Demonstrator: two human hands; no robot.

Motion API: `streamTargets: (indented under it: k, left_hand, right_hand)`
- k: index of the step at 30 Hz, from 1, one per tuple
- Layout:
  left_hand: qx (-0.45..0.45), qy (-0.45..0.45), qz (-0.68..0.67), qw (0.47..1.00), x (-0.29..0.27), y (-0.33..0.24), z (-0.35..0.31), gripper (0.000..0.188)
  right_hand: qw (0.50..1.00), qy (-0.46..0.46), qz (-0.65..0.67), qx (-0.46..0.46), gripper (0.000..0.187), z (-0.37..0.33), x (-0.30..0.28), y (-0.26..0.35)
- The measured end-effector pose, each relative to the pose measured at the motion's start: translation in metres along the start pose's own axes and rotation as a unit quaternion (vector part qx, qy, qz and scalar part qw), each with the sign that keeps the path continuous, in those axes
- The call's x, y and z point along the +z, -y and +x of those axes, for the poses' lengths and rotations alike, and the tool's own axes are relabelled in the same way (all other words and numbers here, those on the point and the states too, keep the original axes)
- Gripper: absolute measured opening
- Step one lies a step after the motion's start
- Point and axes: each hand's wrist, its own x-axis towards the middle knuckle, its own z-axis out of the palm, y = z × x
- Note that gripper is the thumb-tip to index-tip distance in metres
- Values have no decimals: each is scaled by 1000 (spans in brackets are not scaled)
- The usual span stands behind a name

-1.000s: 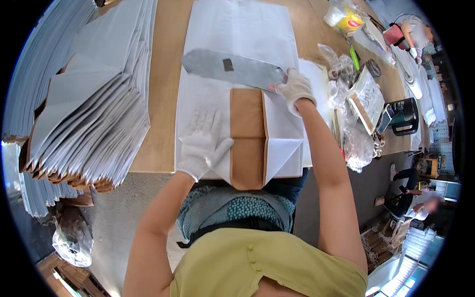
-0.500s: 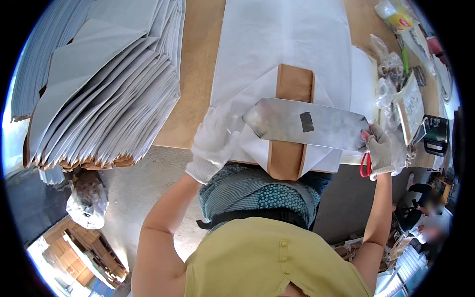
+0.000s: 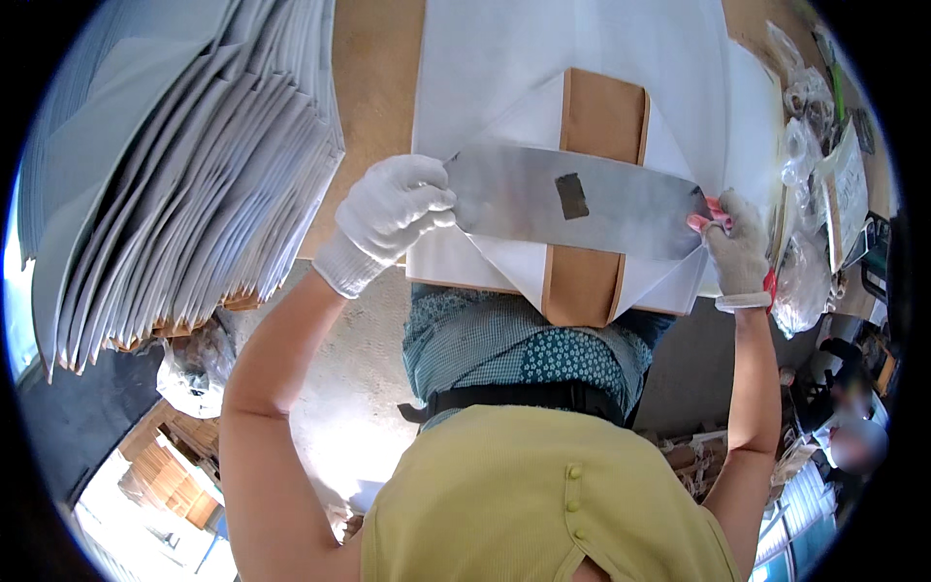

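Note:
A thin grey metal plate with a dark patch in its middle lies crosswise over a white paper bag. The bag's end is folded out into pointed flaps around a brown strip, which shows above and below the plate. My left hand, in a white knit glove, is closed at the plate's left end. At its right end, my right hand pinches the plate, its glove leaving reddish fingertips uncovered. Something red, partly hidden, shows beside the right wrist.
A thick stack of folded white paper bags stands on the left of the wooden table. Crumpled clear plastic and a pale board lie at the right. Another person is at the far right, below table level.
My left hand has closed at the plate's left end. The plate has shifted left across the brown strip, with my right hand still on it. The whole view has shifted somewhat.

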Motion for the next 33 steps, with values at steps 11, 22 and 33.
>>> streamTargets:
  k: [11,22,33]
  left_hand:
    - [14,132,306,943,46,-67,33,28]
    - [-56,20,45,997,55,-53,40,18]
    - [-267,-71,212,937,52,-76,85,51]
  right_hand:
    - [924,210,-312,-64,39,64,-11,75]
    - [954,161,-164,-191,43,-16,-24,39]
    - [938,101,-266,-196,69,16,-1,54]
